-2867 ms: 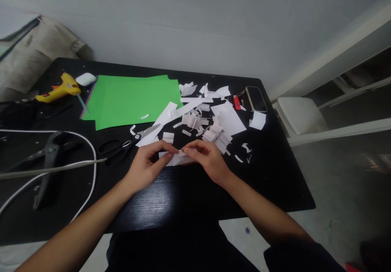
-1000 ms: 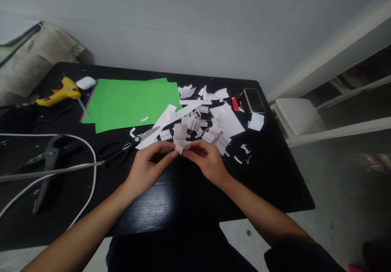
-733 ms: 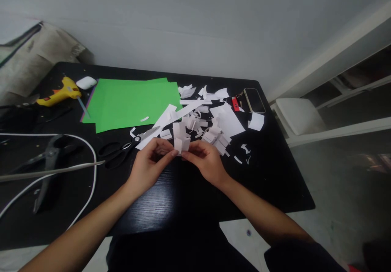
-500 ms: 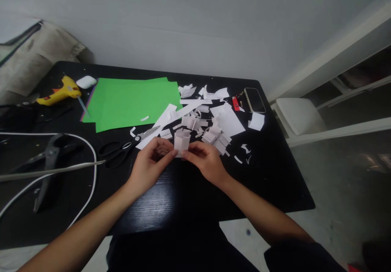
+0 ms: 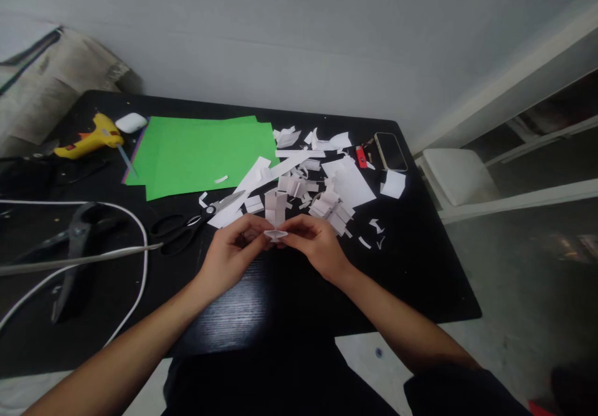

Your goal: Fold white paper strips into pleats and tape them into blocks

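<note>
A small folded white paper piece (image 5: 275, 207) is held between my two hands over the front middle of the black table. My left hand (image 5: 237, 246) pinches its left side with thumb and fingers. On the other side, my right hand (image 5: 314, 246) grips it the same way. The near end of the paper shows a narrow opening between my thumbs; a flat panel rises behind it. Just beyond lie several folded paper pieces (image 5: 331, 209) and white paper strips. Black-handled scissors (image 5: 191, 226) rest left of my left hand.
Green sheets (image 5: 200, 160) lie at the back left, beside a yellow glue gun (image 5: 96, 139) and a white case (image 5: 131, 122). A white cable (image 5: 144, 266) loops at left near large dark shears (image 5: 75, 260). At right are a red lighter (image 5: 361, 157) and a phone (image 5: 391, 152).
The paper piece has tilted in my fingers, so its near end now faces me with an opening showing. Both hands have stayed in nearly the same place.
</note>
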